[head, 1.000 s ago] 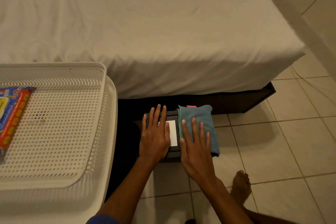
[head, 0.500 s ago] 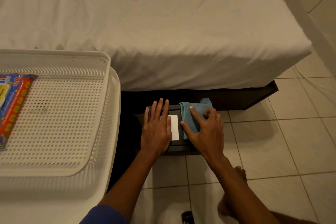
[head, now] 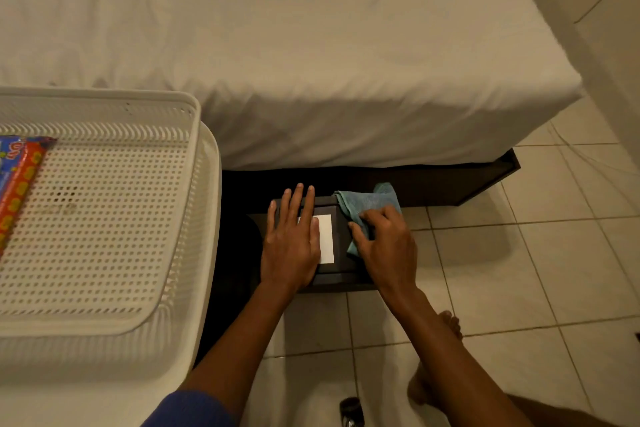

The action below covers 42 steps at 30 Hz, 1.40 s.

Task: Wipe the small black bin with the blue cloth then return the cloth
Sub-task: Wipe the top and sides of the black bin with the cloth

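Note:
The small black bin (head: 341,267) stands on the floor tiles against the dark bed base, with a white rectangle (head: 326,239) on its top. My left hand (head: 291,239) lies flat on the left part of the bin's top, fingers spread and pointing away. The blue cloth (head: 372,199) is bunched over the bin's right top edge and right side. My right hand (head: 388,246) grips the cloth there, fingers curled into it, and covers its lower part.
A bed with a white sheet (head: 311,62) fills the far side. A white perforated plastic basket (head: 104,218) stands at the left, with a colourful packet (head: 17,180) inside. My bare foot (head: 446,322) rests on the beige floor tiles (head: 519,270) at the right. A wall (head: 616,28) rises at far right.
My right hand went from lying flat on the spread cloth to gathering and gripping it at the bin's right edge. The cloth is now bunched. The left hand stayed on the bin's top.

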Motion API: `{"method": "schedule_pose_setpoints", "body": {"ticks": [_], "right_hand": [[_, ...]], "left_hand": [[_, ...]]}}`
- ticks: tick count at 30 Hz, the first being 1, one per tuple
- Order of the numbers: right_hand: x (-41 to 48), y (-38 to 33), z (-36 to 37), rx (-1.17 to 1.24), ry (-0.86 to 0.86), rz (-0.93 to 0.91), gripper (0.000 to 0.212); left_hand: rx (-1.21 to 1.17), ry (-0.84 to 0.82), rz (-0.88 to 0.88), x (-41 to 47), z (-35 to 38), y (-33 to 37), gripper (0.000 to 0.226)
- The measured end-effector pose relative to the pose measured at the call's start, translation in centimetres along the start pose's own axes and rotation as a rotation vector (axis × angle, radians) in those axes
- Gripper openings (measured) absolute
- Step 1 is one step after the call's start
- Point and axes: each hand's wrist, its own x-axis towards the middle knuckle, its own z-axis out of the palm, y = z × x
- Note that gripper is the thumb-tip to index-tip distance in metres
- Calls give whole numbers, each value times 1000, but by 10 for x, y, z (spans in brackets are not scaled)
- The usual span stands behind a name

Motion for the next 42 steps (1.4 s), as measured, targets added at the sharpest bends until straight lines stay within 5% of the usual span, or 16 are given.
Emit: {"method": "schedule_pose_setpoints", "body": {"ticks": [42], "right_hand": [[-49, -8, -2, 227, -58, -1, 17]], "left_hand": [[33, 23, 8, 1, 5, -1, 57]]}}
